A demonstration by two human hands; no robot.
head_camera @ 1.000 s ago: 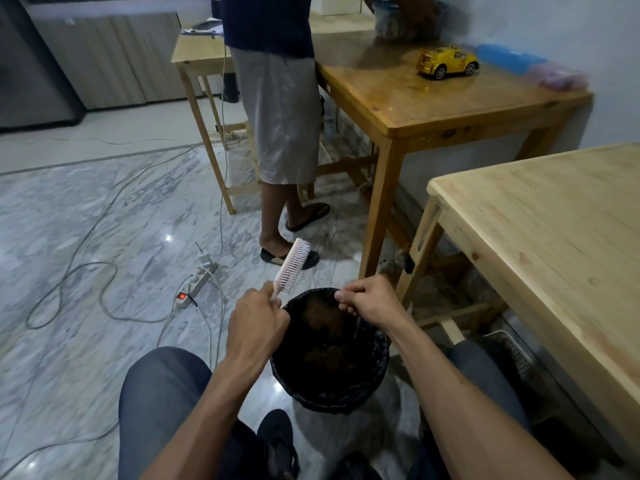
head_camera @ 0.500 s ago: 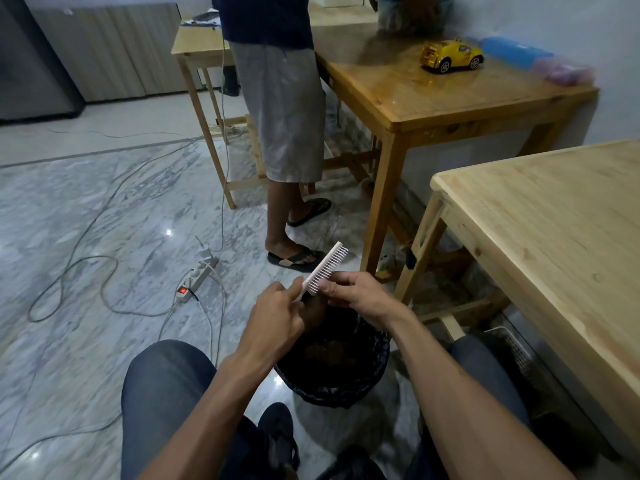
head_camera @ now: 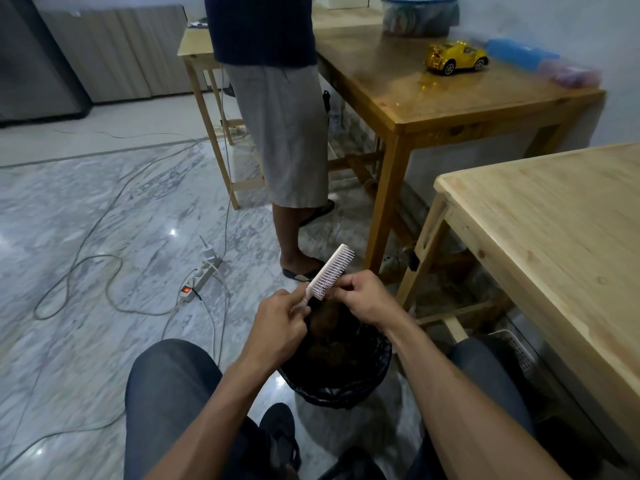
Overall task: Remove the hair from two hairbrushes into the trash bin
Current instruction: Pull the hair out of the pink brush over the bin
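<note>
A white hairbrush points up and to the right above the trash bin, bristles facing right. My left hand grips its handle. My right hand pinches at the lower bristles, fingers closed against the brush. A clump of brown hair hangs below the brush between my hands, over the bin's mouth. The bin is lined with a black bag and stands on the floor between my knees, with dark hair inside. Only one brush is in view.
A person in grey shorts stands just beyond the bin. A light wooden table is at my right, a darker table with a yellow toy car behind it. A power strip and cables lie on the marble floor to the left.
The brush has swung from upright to slanting right. My right hand rose from the bin's rim to the bristles, and both hands now meet over the bin.
</note>
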